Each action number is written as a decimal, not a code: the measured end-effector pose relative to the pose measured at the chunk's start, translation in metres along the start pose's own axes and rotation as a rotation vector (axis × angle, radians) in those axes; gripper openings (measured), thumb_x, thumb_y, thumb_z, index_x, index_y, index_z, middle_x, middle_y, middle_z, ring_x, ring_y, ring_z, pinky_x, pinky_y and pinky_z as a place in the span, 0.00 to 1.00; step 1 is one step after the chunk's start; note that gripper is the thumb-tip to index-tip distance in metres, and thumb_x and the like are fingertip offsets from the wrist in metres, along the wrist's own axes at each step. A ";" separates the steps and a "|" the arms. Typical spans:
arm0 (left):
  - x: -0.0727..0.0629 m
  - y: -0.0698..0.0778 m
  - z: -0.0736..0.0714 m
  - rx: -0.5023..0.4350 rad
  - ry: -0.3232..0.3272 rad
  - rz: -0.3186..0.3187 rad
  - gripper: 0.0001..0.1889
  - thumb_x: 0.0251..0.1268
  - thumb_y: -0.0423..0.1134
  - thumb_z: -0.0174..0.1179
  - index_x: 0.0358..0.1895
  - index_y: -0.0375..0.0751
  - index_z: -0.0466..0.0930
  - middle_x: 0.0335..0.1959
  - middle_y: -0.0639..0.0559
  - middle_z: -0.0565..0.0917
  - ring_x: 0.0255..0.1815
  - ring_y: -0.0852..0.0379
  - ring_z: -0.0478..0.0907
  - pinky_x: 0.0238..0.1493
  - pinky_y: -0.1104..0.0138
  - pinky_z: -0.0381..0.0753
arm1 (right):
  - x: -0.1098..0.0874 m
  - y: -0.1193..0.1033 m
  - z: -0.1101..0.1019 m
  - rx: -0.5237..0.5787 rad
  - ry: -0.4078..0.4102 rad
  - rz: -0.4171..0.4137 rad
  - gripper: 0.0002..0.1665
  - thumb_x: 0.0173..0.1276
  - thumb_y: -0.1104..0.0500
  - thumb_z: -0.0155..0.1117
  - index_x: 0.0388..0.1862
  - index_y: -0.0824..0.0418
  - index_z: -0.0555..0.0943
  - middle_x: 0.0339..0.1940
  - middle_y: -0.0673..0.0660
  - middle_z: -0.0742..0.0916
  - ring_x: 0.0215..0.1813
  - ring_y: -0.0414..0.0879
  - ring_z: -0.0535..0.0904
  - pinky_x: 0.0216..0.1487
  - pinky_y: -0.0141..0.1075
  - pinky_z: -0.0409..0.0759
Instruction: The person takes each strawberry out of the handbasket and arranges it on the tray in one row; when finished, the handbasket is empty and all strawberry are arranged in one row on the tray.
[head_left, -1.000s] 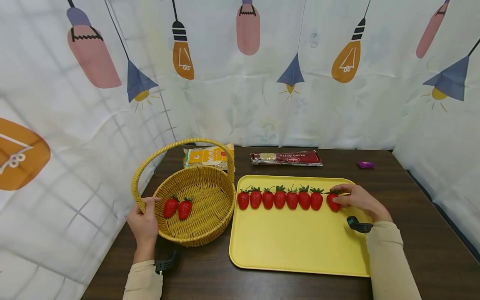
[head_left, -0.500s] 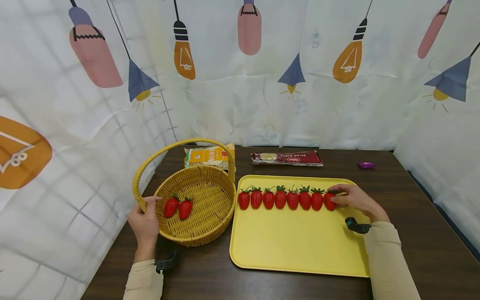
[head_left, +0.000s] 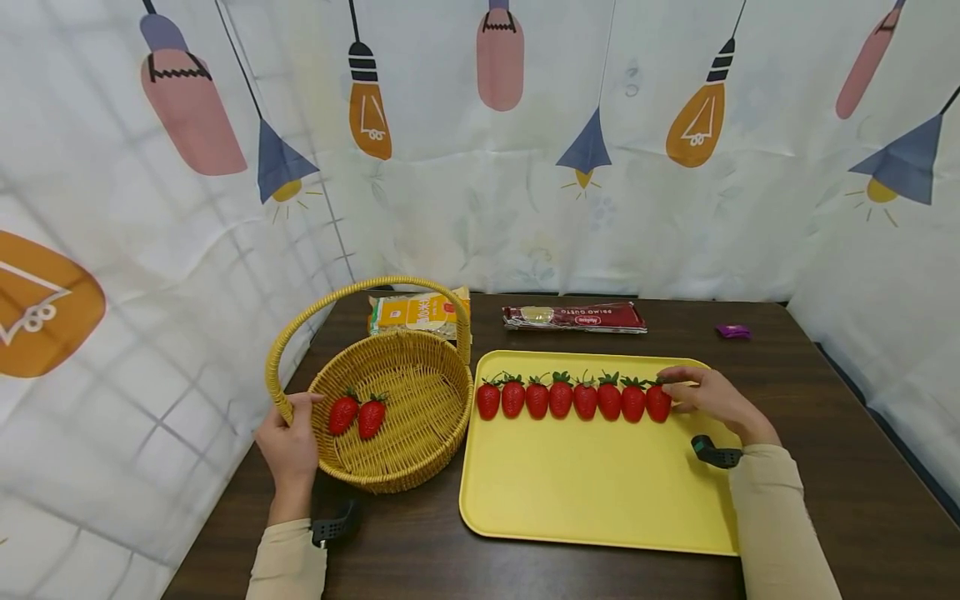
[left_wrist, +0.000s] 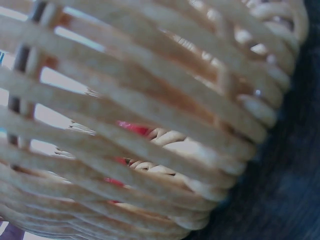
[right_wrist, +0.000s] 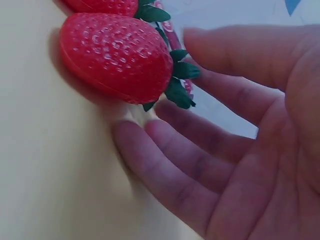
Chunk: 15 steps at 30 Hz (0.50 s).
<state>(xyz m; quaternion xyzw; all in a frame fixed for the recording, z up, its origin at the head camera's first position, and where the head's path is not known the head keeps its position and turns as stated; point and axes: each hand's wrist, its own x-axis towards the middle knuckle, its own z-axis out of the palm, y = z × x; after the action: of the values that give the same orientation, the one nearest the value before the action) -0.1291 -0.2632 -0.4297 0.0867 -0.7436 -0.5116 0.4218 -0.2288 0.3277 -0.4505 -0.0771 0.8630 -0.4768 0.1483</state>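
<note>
A row of several red strawberries with green leaves lies along the far side of a yellow tray. My right hand is beside the rightmost strawberry. In the right wrist view its thumb and fingers are spread near the leaves, not closed round the fruit. On the left, my left hand grips the wicker basket at its left rim, by the foot of the arched handle. Two strawberries lie inside the basket. The left wrist view shows mostly basket weave, and the left fingers are hidden there.
Behind the basket lies a yellow-orange food packet. A long dark red packet is behind the tray, and a small purple wrapped item sits at the back right of the dark table. Patterned curtains enclose the far side.
My right hand moved slightly left, setting the rightmost strawberry against the row, and its fingers have now let go of it. My left hand and the basket stayed in place.
</note>
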 end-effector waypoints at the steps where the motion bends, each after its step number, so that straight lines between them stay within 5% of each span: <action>1: 0.000 0.000 0.000 -0.001 -0.001 0.000 0.19 0.74 0.39 0.52 0.32 0.25 0.85 0.09 0.49 0.67 0.10 0.66 0.50 0.15 0.67 0.51 | -0.001 0.001 -0.001 -0.006 0.027 0.002 0.31 0.74 0.50 0.58 0.66 0.69 0.70 0.62 0.73 0.75 0.46 0.57 0.85 0.49 0.45 0.81; 4: 0.000 0.001 0.000 -0.005 -0.004 -0.002 0.19 0.74 0.38 0.52 0.32 0.25 0.85 0.08 0.56 0.67 0.10 0.66 0.50 0.15 0.67 0.52 | -0.003 0.001 -0.004 -0.007 0.116 -0.006 0.31 0.76 0.49 0.54 0.67 0.70 0.68 0.65 0.73 0.73 0.52 0.60 0.82 0.50 0.45 0.81; 9: 0.001 0.002 0.001 -0.007 -0.009 0.009 0.18 0.74 0.37 0.52 0.31 0.25 0.85 0.08 0.55 0.66 0.09 0.65 0.50 0.14 0.67 0.51 | -0.004 -0.006 -0.003 0.007 0.226 -0.052 0.31 0.77 0.48 0.52 0.67 0.70 0.68 0.66 0.72 0.72 0.57 0.62 0.79 0.50 0.44 0.81; 15: 0.000 0.002 0.000 -0.008 0.000 -0.001 0.18 0.73 0.37 0.52 0.32 0.24 0.85 0.08 0.56 0.67 0.09 0.65 0.49 0.14 0.67 0.51 | 0.003 -0.041 0.016 0.023 0.226 -0.143 0.27 0.77 0.50 0.53 0.64 0.68 0.73 0.63 0.70 0.76 0.55 0.62 0.80 0.53 0.49 0.79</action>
<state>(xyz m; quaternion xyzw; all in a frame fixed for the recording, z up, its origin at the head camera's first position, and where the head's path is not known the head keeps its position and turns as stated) -0.1288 -0.2622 -0.4277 0.0854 -0.7416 -0.5147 0.4217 -0.2264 0.2919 -0.4246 -0.0827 0.8609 -0.5017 0.0167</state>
